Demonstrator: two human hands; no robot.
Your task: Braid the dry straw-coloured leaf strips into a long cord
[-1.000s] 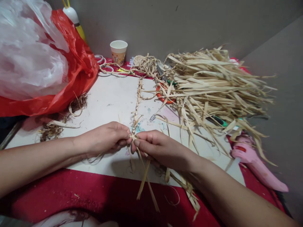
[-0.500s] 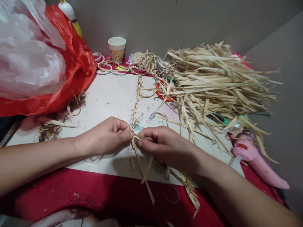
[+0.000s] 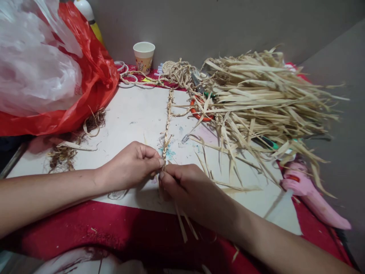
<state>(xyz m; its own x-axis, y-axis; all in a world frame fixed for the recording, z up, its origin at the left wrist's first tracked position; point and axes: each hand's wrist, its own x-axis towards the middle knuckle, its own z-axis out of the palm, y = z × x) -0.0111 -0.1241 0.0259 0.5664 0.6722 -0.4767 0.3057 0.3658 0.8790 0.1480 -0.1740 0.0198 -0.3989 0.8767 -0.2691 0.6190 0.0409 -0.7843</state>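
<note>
At the near middle, one left hand point(image 3: 145, 161) and one right hand point(image 3: 189, 184) are counted, two in all, with one braid point(image 3: 168, 125). On the far side, one paper cup point(image 3: 144, 60) and at least two white rings point(image 3: 127, 86) are seen. One red plastic bag point(image 3: 99, 72) is found left, one pink tool point(image 3: 316, 201) right.

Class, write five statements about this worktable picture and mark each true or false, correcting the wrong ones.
1. The left hand and right hand meet at the near end of the braid. True.
2. The paper cup lies on its side. False: the cup stands upright.
3. The pile of dry strips is left of the cup. False: it is to the right.
4. The red plastic bag is at the picture's left side. True.
5. The pink tool is in the right hand. False: it lies farther right, apart from that hand.
</note>
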